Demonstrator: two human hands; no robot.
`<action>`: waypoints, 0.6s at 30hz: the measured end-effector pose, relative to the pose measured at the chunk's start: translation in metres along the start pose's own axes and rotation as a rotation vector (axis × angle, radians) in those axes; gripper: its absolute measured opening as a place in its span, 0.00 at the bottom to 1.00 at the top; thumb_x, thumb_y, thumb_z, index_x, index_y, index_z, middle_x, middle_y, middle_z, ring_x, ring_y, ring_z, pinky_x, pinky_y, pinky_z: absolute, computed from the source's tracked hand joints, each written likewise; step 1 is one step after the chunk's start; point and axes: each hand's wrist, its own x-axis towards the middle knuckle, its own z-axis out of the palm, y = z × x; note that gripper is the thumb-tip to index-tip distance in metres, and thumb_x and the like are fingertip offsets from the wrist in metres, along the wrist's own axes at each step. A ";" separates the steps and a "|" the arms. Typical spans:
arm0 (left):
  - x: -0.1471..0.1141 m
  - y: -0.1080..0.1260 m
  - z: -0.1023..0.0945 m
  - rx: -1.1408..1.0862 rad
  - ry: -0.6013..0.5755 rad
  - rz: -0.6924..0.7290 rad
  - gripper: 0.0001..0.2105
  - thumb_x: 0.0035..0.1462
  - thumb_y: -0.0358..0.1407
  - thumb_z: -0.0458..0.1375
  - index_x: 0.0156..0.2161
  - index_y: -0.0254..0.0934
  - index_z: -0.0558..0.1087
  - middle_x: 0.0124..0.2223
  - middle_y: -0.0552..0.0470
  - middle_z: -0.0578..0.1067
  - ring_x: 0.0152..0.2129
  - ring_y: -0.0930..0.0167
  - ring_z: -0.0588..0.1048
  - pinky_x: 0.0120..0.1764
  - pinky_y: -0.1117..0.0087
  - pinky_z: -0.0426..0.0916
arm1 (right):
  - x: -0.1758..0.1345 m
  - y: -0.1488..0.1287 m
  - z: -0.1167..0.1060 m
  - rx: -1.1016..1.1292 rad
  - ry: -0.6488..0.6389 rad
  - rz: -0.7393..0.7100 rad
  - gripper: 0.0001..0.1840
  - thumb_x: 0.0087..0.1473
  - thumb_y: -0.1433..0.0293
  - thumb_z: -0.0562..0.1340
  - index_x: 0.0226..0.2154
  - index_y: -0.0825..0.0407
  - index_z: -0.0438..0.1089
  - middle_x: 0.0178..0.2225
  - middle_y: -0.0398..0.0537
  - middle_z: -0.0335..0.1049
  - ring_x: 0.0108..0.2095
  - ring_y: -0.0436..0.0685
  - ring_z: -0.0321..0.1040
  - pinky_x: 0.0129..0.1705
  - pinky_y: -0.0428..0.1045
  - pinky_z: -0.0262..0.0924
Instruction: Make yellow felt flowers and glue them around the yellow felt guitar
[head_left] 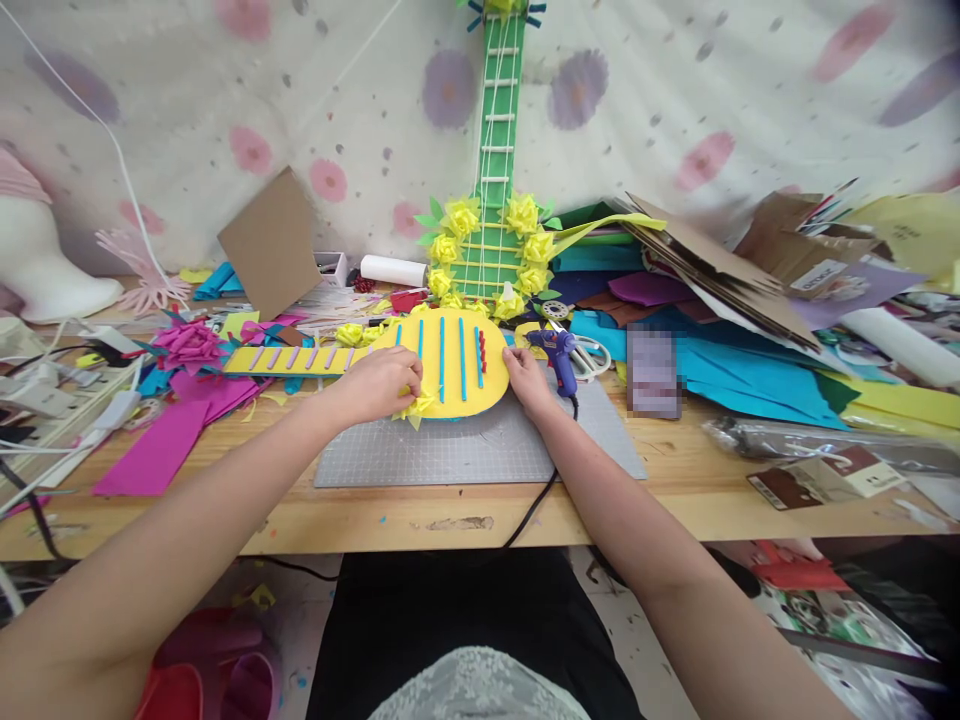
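A yellow craft guitar (442, 360) lies across a grey cutting mat (465, 455), its round body bearing blue strips and a short red piece. Its neck, crossed by pale purple bars, points left. My left hand (384, 383) is closed at the body's lower left edge, fingertips pinching a yellow paper flower (418, 404) against it. At the opposite end, my right hand (527, 380) grips the rim of the body between thumb and fingers; some fingers are hidden. Just beyond the right hand, a blue glue gun (556, 352) rests on the mat.
Against the curtain stands a green guitar (495, 225) ringed with yellow flowers. A magenta flower (187, 345) lies left, near power strips and cables. Stacked cardboard (720, 270), blue sheets (750, 370) and a blurred phone-like rectangle (652, 372) occupy the right. The glue gun's black cord (532, 508) hangs over the table edge.
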 end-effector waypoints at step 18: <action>0.001 0.008 -0.003 -0.032 -0.075 -0.102 0.07 0.49 0.29 0.55 0.27 0.38 0.75 0.41 0.51 0.71 0.43 0.69 0.66 0.39 0.69 0.62 | -0.003 -0.003 0.000 -0.007 0.019 -0.017 0.19 0.48 0.51 0.52 0.31 0.49 0.63 0.37 0.48 0.70 0.39 0.59 0.66 0.41 0.54 0.58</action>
